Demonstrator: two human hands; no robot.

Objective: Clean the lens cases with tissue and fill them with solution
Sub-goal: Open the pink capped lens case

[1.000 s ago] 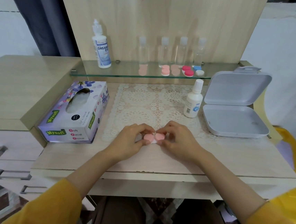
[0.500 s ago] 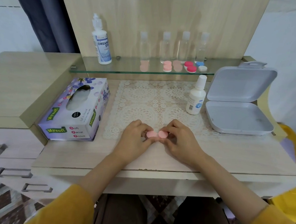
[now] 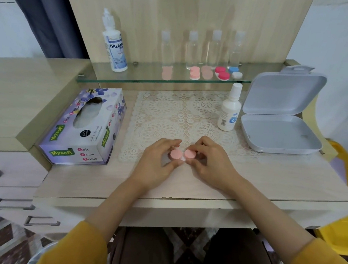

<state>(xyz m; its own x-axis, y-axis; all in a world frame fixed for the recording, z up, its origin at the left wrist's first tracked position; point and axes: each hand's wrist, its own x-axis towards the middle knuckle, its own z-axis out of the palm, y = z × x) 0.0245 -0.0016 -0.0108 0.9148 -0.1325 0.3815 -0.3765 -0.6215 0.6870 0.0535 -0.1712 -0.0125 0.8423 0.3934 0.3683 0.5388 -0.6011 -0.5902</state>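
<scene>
While your hands have barely shifted since half a second ago, your left hand (image 3: pixel 157 162) and right hand (image 3: pixel 212 165) each pinch one pink cap of the lens case (image 3: pixel 182 155) between curled fingers and thumb, at the near edge of the lace mat (image 3: pixel 170 114). To your left lies the tissue box (image 3: pixel 84 127), marked "Mysoft Soft Facial Tissue"; the shelf bottle (image 3: pixel 115 47) reads "DREAM EYE".

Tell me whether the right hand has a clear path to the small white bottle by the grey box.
Probably yes: only bare lace mat lies between the right hand and the small white bottle, though that hand pinches the pink lens case.
</scene>
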